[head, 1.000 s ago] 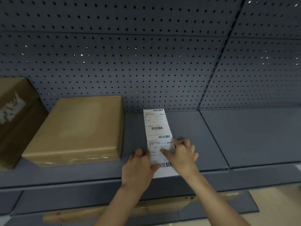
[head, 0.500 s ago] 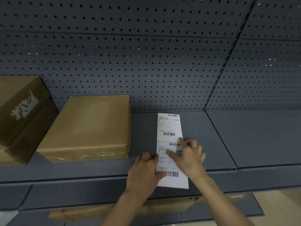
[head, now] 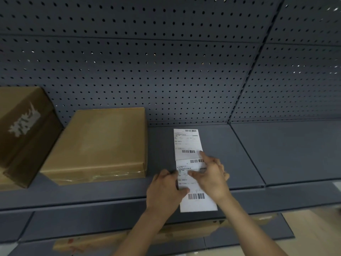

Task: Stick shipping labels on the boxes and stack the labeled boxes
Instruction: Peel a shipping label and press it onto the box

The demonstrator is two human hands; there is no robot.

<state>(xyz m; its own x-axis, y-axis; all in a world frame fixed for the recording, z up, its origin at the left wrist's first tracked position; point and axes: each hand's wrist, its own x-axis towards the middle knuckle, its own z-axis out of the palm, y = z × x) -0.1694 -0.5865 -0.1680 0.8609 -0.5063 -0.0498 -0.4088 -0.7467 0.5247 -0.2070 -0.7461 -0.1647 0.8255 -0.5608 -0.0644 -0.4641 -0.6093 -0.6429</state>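
Our left hand [head: 166, 189] pinches the left edge of the label strip [head: 186, 143], whose near end overhangs the shelf [head: 276, 154] lip. Our right hand [head: 212, 179] presses it with straightened fingers. The flat box [head: 99, 143] lies apart to the left, and the shelf runs on rightward.

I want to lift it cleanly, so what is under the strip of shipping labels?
The label strip lies flat on the grey shelf, and its near end reaches past the front edge. The left hand and right hand cover its middle, hiding that part.
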